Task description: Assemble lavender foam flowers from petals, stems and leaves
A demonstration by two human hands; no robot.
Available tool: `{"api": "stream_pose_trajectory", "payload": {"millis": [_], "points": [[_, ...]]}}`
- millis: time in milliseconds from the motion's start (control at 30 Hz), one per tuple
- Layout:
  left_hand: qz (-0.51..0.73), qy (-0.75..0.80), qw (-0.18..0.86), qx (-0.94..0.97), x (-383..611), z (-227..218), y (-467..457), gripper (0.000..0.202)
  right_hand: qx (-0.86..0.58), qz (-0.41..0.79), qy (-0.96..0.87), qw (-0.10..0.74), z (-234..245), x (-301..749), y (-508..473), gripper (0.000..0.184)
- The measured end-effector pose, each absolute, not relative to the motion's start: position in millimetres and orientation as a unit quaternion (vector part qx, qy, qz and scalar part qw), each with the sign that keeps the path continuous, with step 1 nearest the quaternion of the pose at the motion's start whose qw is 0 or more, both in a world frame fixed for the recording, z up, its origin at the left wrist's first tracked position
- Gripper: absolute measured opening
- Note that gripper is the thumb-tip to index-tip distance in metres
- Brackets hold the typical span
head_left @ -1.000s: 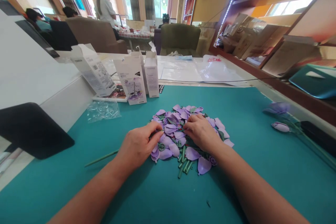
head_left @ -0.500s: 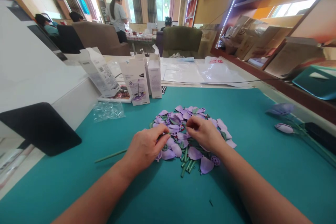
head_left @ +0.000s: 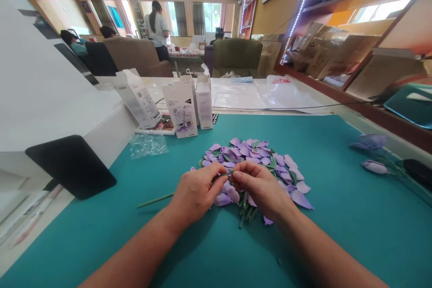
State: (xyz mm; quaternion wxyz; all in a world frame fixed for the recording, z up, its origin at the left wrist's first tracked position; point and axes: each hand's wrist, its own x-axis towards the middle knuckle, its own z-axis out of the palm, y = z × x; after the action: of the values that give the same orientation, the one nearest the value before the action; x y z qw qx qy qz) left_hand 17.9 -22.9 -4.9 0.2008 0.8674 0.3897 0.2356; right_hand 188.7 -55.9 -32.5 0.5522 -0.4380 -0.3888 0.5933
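Note:
A thin green flower stem point(head_left: 155, 200) passes under my left hand point(head_left: 199, 189), whose thumb and fingers are closed around it. Close against those fingertips, my right hand point(head_left: 263, 184) is pinched shut; a bit of green shows between the two hands, but what the right fingers hold is too small to make out. Both hands are over a heap of loose purple plastic petals point(head_left: 248, 149) mixed with green leaves. Several short green stem pieces point(head_left: 243, 209) stick out of the heap's near side, partly hidden by my right hand.
White flower-kit boxes point(head_left: 182, 110) stand at the back left, with a crumpled clear bag point(head_left: 148, 145) before them. A black tablet-like panel point(head_left: 70, 166) leans at the left. Purple flowers on stems point(head_left: 374, 167) lie at the right of the green mat point(head_left: 320, 243). People are in the background.
My right hand has moved left and toward me, from over the petals to meet my left fingertips. The left hand still grips the stem. The camera view has shifted slightly.

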Motion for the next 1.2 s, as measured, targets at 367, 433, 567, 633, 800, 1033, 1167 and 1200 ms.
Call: {"api": "stream_pose_trajectory", "payload": {"millis": [367,433,567,633,800,1033,1167,1200], "points": [[0.242,0.390,0.196,0.866,17.9,-5.6,-23.9,0.015,-0.442,0.578,-0.378,0.573,-35.6,183.9,-56.5,0.025],[0.240,0.390,0.194,0.867,17.8,-5.8,-24.0,0.015,-0.445,0.577,-0.377,0.571,-34.5,183.1,-57.1,0.026],[0.235,0.391,0.200,0.867,18.0,-4.5,-24.4,0.014,-0.448,0.585,-0.382,0.558,-33.7,181.3,-58.7,0.029],[0.229,0.394,0.209,0.865,18.3,-3.0,-24.6,0.013,-0.446,0.583,-0.390,0.556,-33.4,180.7,-59.2,0.030],[0.223,0.381,0.244,0.864,17.8,-0.1,-23.7,0.015,-0.451,0.579,-0.405,0.545,-32.4,181.5,-58.6,0.031],[0.210,0.361,0.278,0.865,16.6,-0.5,-21.1,0.017,-0.461,0.572,-0.412,0.539,-33.7,183.7,-55.7,0.032],[0.205,0.364,0.290,0.861,17.7,-0.3,-20.8,0.018,-0.469,0.565,-0.410,0.540,-32.7,182.8,-55.7,0.032],[0.206,0.363,0.295,0.859,17.9,-0.1,-20.8,0.018,-0.471,0.565,-0.408,0.540,-32.4,182.5,-56.0,0.032]]}}
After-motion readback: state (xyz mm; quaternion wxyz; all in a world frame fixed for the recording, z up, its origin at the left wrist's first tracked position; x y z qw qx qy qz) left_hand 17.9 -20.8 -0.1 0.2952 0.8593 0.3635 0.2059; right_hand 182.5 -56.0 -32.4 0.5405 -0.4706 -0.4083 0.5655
